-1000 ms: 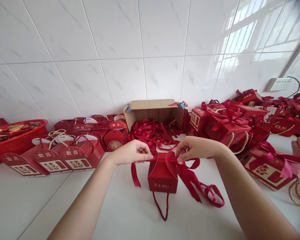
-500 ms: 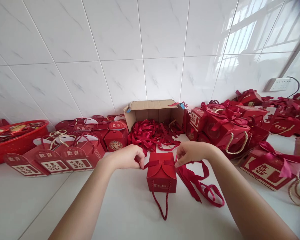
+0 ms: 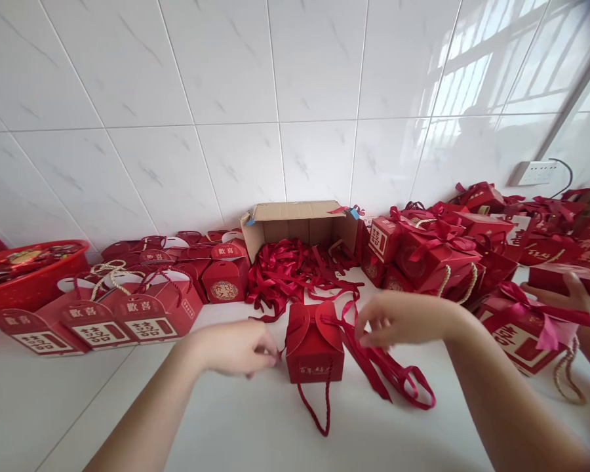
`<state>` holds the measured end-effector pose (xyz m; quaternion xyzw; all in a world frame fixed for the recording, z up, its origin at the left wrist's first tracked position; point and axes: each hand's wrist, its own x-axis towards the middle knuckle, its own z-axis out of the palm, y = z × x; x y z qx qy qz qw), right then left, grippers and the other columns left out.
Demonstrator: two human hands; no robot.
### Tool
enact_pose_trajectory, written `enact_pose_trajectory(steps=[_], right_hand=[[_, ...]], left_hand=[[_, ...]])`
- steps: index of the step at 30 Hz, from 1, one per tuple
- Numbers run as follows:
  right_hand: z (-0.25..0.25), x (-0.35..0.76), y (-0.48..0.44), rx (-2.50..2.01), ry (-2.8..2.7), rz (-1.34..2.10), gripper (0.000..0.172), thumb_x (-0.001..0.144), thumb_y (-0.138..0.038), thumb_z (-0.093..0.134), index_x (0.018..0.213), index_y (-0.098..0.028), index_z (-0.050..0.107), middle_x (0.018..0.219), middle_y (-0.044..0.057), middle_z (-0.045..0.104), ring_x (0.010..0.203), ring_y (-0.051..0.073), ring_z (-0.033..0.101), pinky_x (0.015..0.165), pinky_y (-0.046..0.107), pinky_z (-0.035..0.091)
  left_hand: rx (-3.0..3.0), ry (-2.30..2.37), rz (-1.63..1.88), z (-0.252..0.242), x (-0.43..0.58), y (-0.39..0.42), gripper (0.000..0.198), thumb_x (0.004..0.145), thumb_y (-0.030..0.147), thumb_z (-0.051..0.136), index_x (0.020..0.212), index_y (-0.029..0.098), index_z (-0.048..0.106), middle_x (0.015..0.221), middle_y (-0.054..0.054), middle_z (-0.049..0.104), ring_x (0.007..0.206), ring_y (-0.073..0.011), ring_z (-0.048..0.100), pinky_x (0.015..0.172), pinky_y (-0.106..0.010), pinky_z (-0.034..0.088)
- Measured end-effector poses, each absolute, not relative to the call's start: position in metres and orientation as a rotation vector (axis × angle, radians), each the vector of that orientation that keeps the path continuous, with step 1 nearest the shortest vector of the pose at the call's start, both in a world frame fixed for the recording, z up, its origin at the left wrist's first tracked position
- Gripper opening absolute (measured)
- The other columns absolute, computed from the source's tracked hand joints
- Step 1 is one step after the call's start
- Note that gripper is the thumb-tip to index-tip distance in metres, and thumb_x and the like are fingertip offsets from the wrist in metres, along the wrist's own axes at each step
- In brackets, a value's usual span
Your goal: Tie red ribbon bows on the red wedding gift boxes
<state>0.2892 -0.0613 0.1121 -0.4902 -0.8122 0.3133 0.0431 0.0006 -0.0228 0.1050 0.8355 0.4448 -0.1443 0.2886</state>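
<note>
A small red gift box [image 3: 313, 367] stands upright on the white surface between my hands, its rounded flaps folded over the top. A dark red rope handle [image 3: 319, 419] hangs down its front onto the surface. Red ribbon [image 3: 373, 367] passes under the flaps, and its long part lies looped to the right. My left hand [image 3: 236, 347] is closed beside the box's left side, pinching the short ribbon end. Over the ribbon on the right, my right hand [image 3: 398, 319] is curled and slightly blurred; its fingertips close on the ribbon near the box.
An open cardboard box [image 3: 295, 211] full of red ribbons stands against the tiled wall. Red boxes [image 3: 152, 314] line up at left beside a red basin [image 3: 44, 278]. Ribboned boxes [image 3: 437, 259] are piled at right. Another person's hand [image 3: 585, 314] holds a box at far right.
Both my hands have moved slightly down and outward from the box, drawing the ribbon. The rounded flaps stand more raised. Another person's hand with a red box has come in at the right.
</note>
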Motion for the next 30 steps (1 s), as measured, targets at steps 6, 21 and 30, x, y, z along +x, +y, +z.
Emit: enact_pose_trajectory(steps=[6, 21, 30], right_hand=[[0.061, 0.282, -0.086, -1.682, -2.170, 1.143, 0.044, 0.085, -0.048, 0.050, 0.123, -0.024, 0.055, 0.065, 0.000, 0.066, 0.053, 0.015, 0.056, 0.049, 0.025, 0.039], [0.059, 0.267, -0.057, -0.827, -0.750, 1.052, 0.031, 0.062, -0.039, 0.082, 0.080, -0.018, 0.068, 0.070, -0.001, 0.059, 0.066, 0.008, 0.056, 0.060, 0.019, 0.049], [0.054, 0.264, -0.061, -0.745, -0.709, 0.974, 0.024, 0.064, -0.035, 0.080, 0.074, -0.019, 0.065, 0.068, -0.003, 0.059, 0.064, 0.010, 0.057, 0.060, 0.021, 0.050]], left_hand=[[2.168, 1.263, -0.091, 0.058, -0.007, -0.039, 0.050, 0.070, 0.028, 0.050, 0.119, 0.023, 0.058, 0.060, 0.001, 0.059, 0.048, -0.0157, 0.046, 0.046, -0.024, 0.032], [1.205, 0.944, 1.476, 0.079, 0.011, -0.030, 0.029, 0.067, 0.036, 0.076, 0.082, 0.015, 0.063, 0.075, -0.001, 0.061, 0.069, -0.0135, 0.061, 0.052, -0.020, 0.048], [0.905, 0.833, 1.509, 0.086, 0.010, -0.031, 0.019, 0.065, 0.025, 0.066, 0.069, 0.018, 0.050, 0.059, 0.004, 0.058, 0.054, -0.0118, 0.061, 0.045, -0.019, 0.042]])
